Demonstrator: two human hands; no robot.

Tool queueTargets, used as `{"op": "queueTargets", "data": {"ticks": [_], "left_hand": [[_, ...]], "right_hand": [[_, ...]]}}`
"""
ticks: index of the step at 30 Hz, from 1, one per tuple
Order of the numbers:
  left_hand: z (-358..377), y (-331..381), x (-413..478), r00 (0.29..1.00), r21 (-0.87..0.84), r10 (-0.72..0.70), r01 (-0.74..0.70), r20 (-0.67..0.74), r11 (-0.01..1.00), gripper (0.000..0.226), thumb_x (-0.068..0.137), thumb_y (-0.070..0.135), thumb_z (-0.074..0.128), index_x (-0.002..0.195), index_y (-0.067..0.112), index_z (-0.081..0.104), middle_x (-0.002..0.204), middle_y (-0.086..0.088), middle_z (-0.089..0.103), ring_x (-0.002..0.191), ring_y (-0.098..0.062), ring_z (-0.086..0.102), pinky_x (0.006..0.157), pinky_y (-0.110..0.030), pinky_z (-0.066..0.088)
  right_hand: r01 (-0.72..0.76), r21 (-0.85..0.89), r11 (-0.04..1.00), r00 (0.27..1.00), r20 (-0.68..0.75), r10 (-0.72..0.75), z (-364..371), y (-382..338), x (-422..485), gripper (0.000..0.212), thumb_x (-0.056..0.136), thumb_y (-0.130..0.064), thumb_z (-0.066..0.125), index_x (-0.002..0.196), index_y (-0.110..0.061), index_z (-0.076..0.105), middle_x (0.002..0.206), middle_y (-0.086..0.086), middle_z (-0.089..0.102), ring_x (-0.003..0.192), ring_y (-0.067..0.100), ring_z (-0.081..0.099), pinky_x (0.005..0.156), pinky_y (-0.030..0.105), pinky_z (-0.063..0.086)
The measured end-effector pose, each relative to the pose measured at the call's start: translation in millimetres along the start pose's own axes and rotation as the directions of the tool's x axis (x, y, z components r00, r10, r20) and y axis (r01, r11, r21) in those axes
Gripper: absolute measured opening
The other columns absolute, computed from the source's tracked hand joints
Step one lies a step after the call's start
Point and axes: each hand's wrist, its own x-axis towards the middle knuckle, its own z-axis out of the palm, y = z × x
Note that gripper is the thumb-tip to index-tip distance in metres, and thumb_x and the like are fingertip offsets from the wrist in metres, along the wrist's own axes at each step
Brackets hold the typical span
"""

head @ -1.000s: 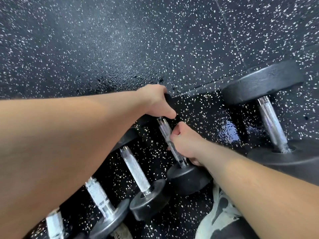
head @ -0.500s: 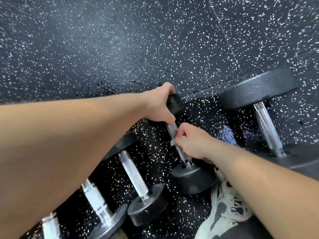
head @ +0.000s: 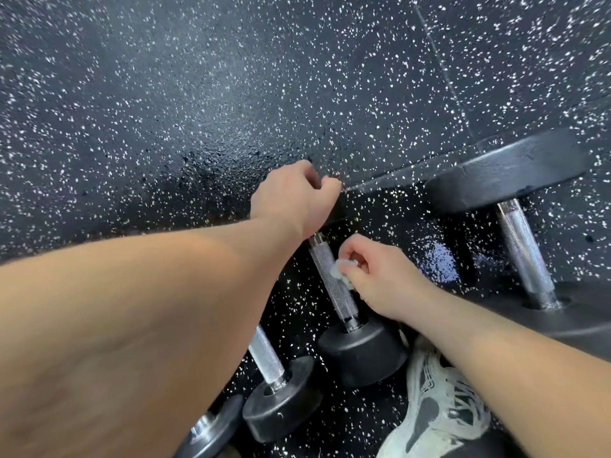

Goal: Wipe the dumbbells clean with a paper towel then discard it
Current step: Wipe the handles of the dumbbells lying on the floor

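Wiping is under way: the right hand (head: 375, 280) pinches a wadded paper towel (head: 338, 269) against the knurled bar of a small dumbbell (head: 362, 353) lying on the floor (head: 231, 94). The left hand (head: 291, 198) grips its far head. Next, I judge, the towel must rub along the bar.

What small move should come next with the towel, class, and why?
Probably slide the towel down the handle toward the near head. The right grip pinches it at the handle's middle, the left grip holds the far head, and bare handle shows below the towel.
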Motion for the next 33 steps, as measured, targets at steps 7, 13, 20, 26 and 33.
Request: {"op": "queueTargets", "data": {"ticks": [7, 13, 20, 26, 33], "left_hand": [[1, 1, 2, 1.0, -0.006, -0.01, 0.01, -0.003, 1.0, 0.027, 0.083, 0.053, 0.049, 0.078, 0.028, 0.058, 0.081, 0.008, 0.065, 0.082, -0.024, 0.06, 0.072, -0.033, 0.048], [2, 0, 1, 1.0, -0.016, -0.008, 0.007, -0.013, 1.0, 0.027, 0.084, 0.053, 0.05, 0.075, 0.028, 0.056, 0.082, 0.009, 0.064, 0.082, -0.023, 0.059, 0.07, -0.032, 0.046], [1, -4, 1, 1.0, -0.041, 0.0, 0.0, -0.007, 0.999, 0.027, 0.083, 0.052, 0.051, 0.079, 0.026, 0.059, 0.079, 0.01, 0.066, 0.083, -0.022, 0.061, 0.074, -0.034, 0.051], [3, -8, 2, 1.0, -0.044, 0.015, -0.016, -0.013, 0.999, 0.029, 0.082, 0.053, 0.048, 0.077, 0.026, 0.058, 0.077, 0.009, 0.065, 0.082, -0.022, 0.06, 0.075, -0.035, 0.052], [2, -13, 1, 1.0, -0.065, 0.028, -0.027, 0.005, 0.997, 0.03, 0.08, 0.054, 0.045, 0.078, 0.027, 0.058, 0.078, 0.01, 0.064, 0.082, -0.02, 0.06, 0.076, -0.035, 0.052]], "right_hand": [[-0.003, 0.075, 0.997, 1.0, -0.024, 0.005, 10, -8, 7, 0.007, 0.091, -0.034, 0.052, 0.096, -0.031, 0.057, 0.097, -0.01, 0.064, 0.075, 0.008, 0.057, 0.063, 0.025, 0.043], [-0.031, 0.145, 0.989, 0.972, -0.225, 0.063, 4, -14, 20, 0.012, 0.089, -0.027, 0.068, 0.078, -0.027, 0.066, 0.083, -0.011, 0.067, 0.072, 0.006, 0.056, 0.058, 0.015, 0.036], [-0.089, 0.179, 0.98, 0.992, -0.074, 0.104, -1, -15, 21, 0.016, 0.083, -0.034, 0.077, 0.072, -0.029, 0.067, 0.08, -0.01, 0.066, 0.069, 0.012, 0.055, 0.057, 0.027, 0.039], [-0.075, 0.002, 0.997, 0.985, 0.156, 0.074, -8, 7, 4, 0.013, 0.083, -0.03, 0.074, 0.074, -0.034, 0.066, 0.075, -0.009, 0.066, 0.065, 0.012, 0.056, 0.064, 0.028, 0.048], [-0.005, -0.153, 0.988, 0.929, 0.365, 0.061, -5, 26, -7, 0.016, 0.086, -0.028, 0.071, 0.077, -0.036, 0.06, 0.087, -0.007, 0.067, 0.075, 0.017, 0.065, 0.074, 0.041, 0.057]]}}
